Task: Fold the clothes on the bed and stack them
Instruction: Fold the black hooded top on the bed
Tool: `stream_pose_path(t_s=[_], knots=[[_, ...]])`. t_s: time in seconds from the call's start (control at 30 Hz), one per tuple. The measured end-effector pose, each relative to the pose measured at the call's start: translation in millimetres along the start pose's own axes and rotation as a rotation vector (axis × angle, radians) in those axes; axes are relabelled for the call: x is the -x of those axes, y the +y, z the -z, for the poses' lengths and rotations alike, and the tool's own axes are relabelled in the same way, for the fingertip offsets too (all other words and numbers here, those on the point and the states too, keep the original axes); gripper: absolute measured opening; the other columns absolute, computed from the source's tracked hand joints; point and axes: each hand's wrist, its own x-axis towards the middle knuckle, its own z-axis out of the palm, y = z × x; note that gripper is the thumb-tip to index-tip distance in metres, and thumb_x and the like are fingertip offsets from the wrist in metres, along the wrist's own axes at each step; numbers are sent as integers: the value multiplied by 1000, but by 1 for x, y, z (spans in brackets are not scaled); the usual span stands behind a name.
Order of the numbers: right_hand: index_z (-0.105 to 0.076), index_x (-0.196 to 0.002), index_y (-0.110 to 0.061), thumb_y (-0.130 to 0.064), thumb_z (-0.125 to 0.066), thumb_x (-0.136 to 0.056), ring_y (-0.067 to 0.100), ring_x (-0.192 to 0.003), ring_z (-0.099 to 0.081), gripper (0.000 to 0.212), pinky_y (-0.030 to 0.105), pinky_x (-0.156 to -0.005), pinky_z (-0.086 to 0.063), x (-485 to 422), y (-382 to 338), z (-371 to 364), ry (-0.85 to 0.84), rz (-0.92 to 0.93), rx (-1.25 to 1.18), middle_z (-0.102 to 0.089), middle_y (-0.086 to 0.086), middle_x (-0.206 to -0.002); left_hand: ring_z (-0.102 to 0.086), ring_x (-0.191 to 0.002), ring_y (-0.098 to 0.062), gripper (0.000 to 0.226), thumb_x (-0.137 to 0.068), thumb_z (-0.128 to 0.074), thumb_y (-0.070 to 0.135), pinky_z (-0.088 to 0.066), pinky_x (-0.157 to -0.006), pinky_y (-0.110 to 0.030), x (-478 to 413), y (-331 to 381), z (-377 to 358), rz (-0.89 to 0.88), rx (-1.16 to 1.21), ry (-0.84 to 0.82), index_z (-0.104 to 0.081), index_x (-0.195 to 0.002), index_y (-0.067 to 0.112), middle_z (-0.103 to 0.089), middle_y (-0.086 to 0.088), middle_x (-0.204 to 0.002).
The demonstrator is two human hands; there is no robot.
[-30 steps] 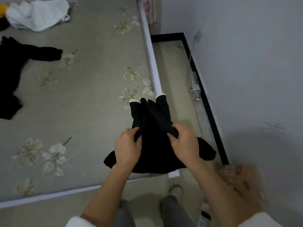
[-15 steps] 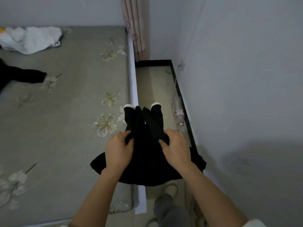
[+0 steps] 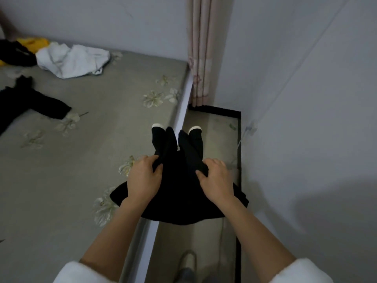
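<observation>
Left hand (image 3: 142,176) and right hand (image 3: 216,178), each grip pinching black garment (image 3: 179,193) over bed (image 3: 81,160) edge

Bed (image 3: 85,164) centre bare; white garment (image 3: 73,60), black garment (image 3: 26,101) crowd far left; wall (image 3: 306,119) close right.

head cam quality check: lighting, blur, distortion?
Head view: dim, flat light; black garment shows no fold detail between left hand and right hand; soft shadow on the right wall; wide-angle bending at the edges; slightly soft throughout.
</observation>
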Motion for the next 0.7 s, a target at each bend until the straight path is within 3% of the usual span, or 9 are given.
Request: stream_pose_path(t_s=[0.13,0.43,0.57,0.7], knots=[[-58,-101,-19,-33,-57,-92,18,-100,-50,17,33,-80,-38,-86,5,20,-4,72,11,-58,-2,-100,-54,-76,-20,20,-93,-54,18,-43,-67,-33,-68,30,-6,57,32,23,-66,-107,10,-59,-6,-90],[-53,-88,-20,-34,-57,-90,18,-95,-49,15,29,-69,-31,-306,13,46,-101,200,37,-53,-4,-90,-55,-81,-21,23,-94,-53,17,-40,-69,-31,-260,69,-34,168,39,119,-66,-112,11,-60,-6,-94],[-45,-83,-25,-34,-58,-90,17,-94,-47,17,33,-73,-37,-399,-3,47,-151,242,29,-45,-9,-84,-49,-73,-14,21,-94,-53,17,-38,-66,-30,-342,69,-38,208,58,181,-66,-111,11,-53,3,-88],[-45,-82,-26,-32,-57,-91,17,-94,-49,16,37,-78,-42,-485,-28,34,-193,266,-43,-48,-8,-86,-54,-84,-17,26,-95,-52,20,-40,-71,-29,-429,54,-36,265,78,220,-63,-117,13,-58,-1,-98]])
